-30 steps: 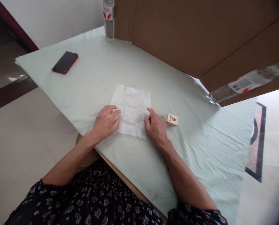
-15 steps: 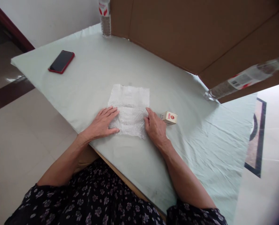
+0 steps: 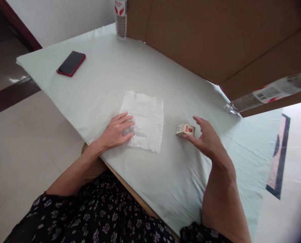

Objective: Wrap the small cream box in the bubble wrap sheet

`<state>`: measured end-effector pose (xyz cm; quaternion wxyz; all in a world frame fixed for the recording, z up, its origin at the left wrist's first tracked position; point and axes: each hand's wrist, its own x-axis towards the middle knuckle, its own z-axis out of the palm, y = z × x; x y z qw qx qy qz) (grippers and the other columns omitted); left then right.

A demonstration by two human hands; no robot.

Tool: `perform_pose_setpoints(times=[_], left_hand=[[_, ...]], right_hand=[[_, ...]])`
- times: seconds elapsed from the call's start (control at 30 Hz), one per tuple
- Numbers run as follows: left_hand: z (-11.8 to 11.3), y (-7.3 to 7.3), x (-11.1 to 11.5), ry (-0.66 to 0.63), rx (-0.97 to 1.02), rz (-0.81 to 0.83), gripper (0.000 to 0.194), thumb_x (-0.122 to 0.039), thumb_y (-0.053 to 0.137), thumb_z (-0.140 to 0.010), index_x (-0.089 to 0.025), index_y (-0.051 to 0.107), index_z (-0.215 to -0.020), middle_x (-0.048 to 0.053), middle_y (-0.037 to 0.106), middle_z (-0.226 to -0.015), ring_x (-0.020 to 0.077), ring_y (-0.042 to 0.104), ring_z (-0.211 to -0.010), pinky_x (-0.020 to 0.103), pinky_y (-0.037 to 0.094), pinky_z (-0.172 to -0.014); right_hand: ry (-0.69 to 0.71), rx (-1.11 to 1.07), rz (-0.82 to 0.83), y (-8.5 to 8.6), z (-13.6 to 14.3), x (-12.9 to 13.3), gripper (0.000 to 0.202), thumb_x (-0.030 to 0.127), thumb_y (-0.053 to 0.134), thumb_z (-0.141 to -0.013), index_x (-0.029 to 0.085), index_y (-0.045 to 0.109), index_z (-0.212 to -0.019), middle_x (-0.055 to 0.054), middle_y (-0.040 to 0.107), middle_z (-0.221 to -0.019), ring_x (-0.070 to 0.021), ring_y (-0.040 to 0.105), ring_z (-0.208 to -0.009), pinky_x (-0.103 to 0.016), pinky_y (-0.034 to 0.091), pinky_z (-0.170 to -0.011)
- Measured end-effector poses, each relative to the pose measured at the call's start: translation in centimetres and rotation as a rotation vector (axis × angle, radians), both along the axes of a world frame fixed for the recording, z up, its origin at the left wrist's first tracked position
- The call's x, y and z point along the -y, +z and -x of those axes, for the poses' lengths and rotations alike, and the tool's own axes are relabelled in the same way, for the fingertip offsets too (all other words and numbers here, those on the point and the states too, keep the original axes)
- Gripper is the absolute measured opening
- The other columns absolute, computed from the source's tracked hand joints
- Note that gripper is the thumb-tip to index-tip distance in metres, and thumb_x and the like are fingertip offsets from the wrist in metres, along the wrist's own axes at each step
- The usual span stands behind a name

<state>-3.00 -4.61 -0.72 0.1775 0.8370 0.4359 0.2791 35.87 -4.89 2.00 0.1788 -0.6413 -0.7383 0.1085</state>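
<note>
A sheet of bubble wrap (image 3: 146, 119) lies flat on the table, whitish and creased. My left hand (image 3: 118, 131) rests on its left edge with the fingers spread. To the right of the sheet stands a small cream carton (image 3: 185, 130) with a red mark and a barcode. My right hand (image 3: 208, 138) is at the carton's right side, thumb in front and fingers apart behind. The thumb overlaps the carton's lower front corner; whether it touches I cannot tell.
A pale green cloth (image 3: 94, 87) covers the table. A phone in a red case (image 3: 71, 63) lies at the far left. A large cardboard panel (image 3: 185, 37) stands along the back, with one water bottle (image 3: 121, 22) at its left end and another bottle (image 3: 266, 92) at its right.
My right hand has let go of the bubble wrap's right edge and moved right, past the carton, opening its fingers. My left hand stays on the sheet. The view has shifted slightly.
</note>
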Motion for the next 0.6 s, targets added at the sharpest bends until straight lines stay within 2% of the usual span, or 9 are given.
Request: perform_pose_setpoints(times=[0.07, 0.17, 0.23, 0.3, 0.4, 0.47, 0.53, 0.6], left_hand=[[-0.3, -0.5, -0.3, 0.000, -0.053, 0.001, 0.035, -0.032, 0.068, -0.088, -0.018, 0.071, -0.120, 0.014, 0.065, -0.141, 0.0362, 0.049, -0.144, 0.056, 0.042, -0.117], [-0.5, -1.0, -0.4, 0.007, -0.110, 0.007, 0.037, -0.034, 0.069, -0.086, -0.018, 0.071, -0.120, 0.014, 0.064, -0.142, 0.0372, 0.050, -0.143, 0.057, 0.041, -0.116], [-0.6, -1.1, -0.4, 0.016, -0.123, 0.001, 0.039, -0.034, 0.069, -0.086, -0.018, 0.071, -0.120, 0.014, 0.064, -0.143, 0.0370, 0.050, -0.143, 0.056, 0.040, -0.117], [-0.6, -1.1, -0.3, 0.021, -0.125, -0.004, 0.040, -0.035, 0.070, -0.085, -0.018, 0.071, -0.121, 0.014, 0.064, -0.143, 0.0368, 0.050, -0.143, 0.056, 0.040, -0.116], [-0.7, -1.1, -0.3, 0.019, -0.112, -0.009, 0.039, -0.035, 0.070, -0.084, -0.018, 0.071, -0.119, 0.014, 0.064, -0.142, 0.0368, 0.050, -0.142, 0.056, 0.039, -0.116], [-0.7, -1.2, -0.3, 0.017, -0.101, -0.004, 0.041, -0.035, 0.069, -0.084, -0.018, 0.070, -0.121, 0.015, 0.064, -0.142, 0.0372, 0.050, -0.142, 0.056, 0.038, -0.117], [-0.7, -1.2, -0.3, 0.027, -0.091, 0.015, 0.051, -0.036, 0.070, -0.084, -0.017, 0.064, -0.131, 0.016, 0.064, -0.142, 0.0375, 0.049, -0.142, 0.056, 0.037, -0.117], [-0.8, -1.1, -0.3, 0.046, -0.075, 0.042, 0.069, -0.037, 0.072, -0.082, -0.016, 0.052, -0.145, 0.017, 0.063, -0.142, 0.0371, 0.049, -0.142, 0.056, 0.037, -0.118]], right_hand=[[0.023, -0.010, 0.098, -0.8, -0.5, -0.2, 0.076, 0.052, 0.069, -0.079, 0.019, 0.051, -0.146, -0.020, 0.056, -0.148, -0.0418, 0.055, -0.133, -0.062, 0.046, -0.108], [0.002, -0.044, 0.143, -1.2, -0.2, -0.1, 0.060, 0.050, 0.068, -0.080, 0.022, 0.062, -0.133, -0.016, 0.069, -0.131, -0.0384, 0.066, -0.118, -0.059, 0.051, -0.100], [-0.052, -0.106, 0.104, -0.5, 0.4, 0.1, 0.050, 0.050, 0.069, -0.080, 0.023, 0.067, -0.122, -0.012, 0.074, -0.114, -0.0345, 0.070, -0.103, -0.055, 0.055, -0.092], [-0.094, -0.198, 0.031, 1.0, 1.5, 0.4, 0.048, 0.051, 0.074, -0.078, 0.025, 0.069, -0.118, -0.008, 0.076, -0.104, -0.0306, 0.071, -0.092, -0.051, 0.056, -0.087], [-0.078, -0.336, -0.116, 3.5, 4.3, 0.9, 0.049, 0.048, 0.079, -0.076, 0.029, 0.068, -0.120, -0.004, 0.075, -0.108, -0.0267, 0.070, -0.090, -0.049, 0.056, -0.089], [-0.001, -0.409, -0.174, 4.5, 7.0, 0.8, 0.049, 0.043, 0.079, -0.078, 0.030, 0.066, -0.124, -0.004, 0.074, -0.113, -0.0256, 0.070, -0.095, -0.045, 0.056, -0.090], [0.109, -0.420, -0.168, 4.2, 10.0, 0.3, 0.049, 0.038, 0.079, -0.079, 0.028, 0.065, -0.125, -0.006, 0.074, -0.116, -0.0254, 0.070, -0.098, -0.043, 0.056, -0.089], [0.215, -0.399, -0.125, 2.9, 12.6, -0.7, 0.049, 0.036, 0.076, -0.082, 0.026, 0.064, -0.128, -0.007, 0.073, -0.122, -0.0271, 0.070, -0.105, -0.044, 0.056, -0.092]])
